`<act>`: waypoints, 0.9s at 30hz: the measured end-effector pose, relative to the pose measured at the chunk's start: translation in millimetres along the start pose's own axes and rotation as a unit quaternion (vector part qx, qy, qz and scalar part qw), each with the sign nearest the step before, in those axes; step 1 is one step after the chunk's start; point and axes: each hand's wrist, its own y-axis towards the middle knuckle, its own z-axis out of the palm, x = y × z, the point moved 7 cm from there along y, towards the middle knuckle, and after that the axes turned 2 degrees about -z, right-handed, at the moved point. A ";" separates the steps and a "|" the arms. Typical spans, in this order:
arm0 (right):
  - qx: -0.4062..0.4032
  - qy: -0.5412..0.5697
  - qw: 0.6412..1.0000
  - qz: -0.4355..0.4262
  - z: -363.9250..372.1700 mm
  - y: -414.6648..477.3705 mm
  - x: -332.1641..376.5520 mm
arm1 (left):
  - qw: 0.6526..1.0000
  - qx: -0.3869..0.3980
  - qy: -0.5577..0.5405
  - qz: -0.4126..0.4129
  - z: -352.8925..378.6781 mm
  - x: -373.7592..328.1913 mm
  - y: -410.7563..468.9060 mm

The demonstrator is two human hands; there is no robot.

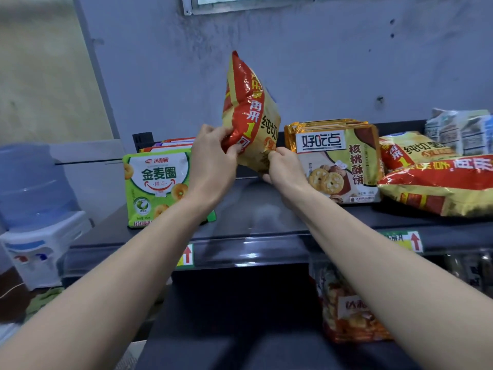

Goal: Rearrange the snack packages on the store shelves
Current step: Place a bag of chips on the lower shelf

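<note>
Over the top shelf (256, 209), a person holds a yellow and red chip bag (249, 113) upright with both hands, its lower end just above the bare middle of the shelf. Left hand (213, 158) has its grip closed on the bag's left edge, fingers pinching the red part. Right hand (282, 166) has its grip closed on the bag's bottom right corner. To the left stands a green snack pack (157, 182), upright, with more packs lined up behind it. To the right stands a row of gold cookie packs (338, 161), and beyond them two more chip bags (437, 182) lie flat, one on the other. Below, on the lower shelf (240, 303), another cookie pack (349, 313) stands on the right. A water cooler (37, 209) stands off to the left.
</note>
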 end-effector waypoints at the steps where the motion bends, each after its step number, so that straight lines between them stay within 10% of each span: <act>1: -0.005 0.008 1.000 0.000 -4.1 -4.6 1.2 | 1.000 -0.004 -0.015 0.009 -5.5 -3.2 -2.9; 27: -0.094 0.157 0.982 0.047 -175.4 -195.4 -24.8 | 0.966 0.147 -0.202 0.062 12.2 -74.2 -168.9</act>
